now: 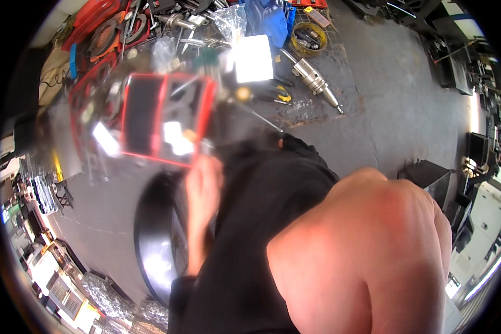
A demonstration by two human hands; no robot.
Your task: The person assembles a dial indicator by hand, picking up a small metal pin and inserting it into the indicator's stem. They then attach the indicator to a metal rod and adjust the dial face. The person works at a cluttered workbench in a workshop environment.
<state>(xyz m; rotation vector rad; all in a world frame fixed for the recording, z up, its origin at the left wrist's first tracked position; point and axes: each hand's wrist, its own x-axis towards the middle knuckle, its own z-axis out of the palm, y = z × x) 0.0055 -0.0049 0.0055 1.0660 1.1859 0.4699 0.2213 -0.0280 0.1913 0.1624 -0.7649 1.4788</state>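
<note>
My right hand (362, 250) looms large at the lower right, very close to the camera. Its knuckles are bent and its fingertips are hidden, so what it touches does not show. My left hand (204, 175) is smaller and blurred, left of the black clothing on my body. Its fingers look curled together beside the lower right corner of a red-edged tray with dark compartments (142, 114). Whether it grips that edge or some small thing is too smeared to tell. White and orange items lie in the tray's right compartment.
Beyond my hands, a dark workbench carries a metal tool holder with a cutting tool (314, 80), a yellow round tub (308, 40) of small parts, a white sheet (254, 58) and a blue cloth (264, 22). A black round seat (153, 245) stands at left; machines line the right.
</note>
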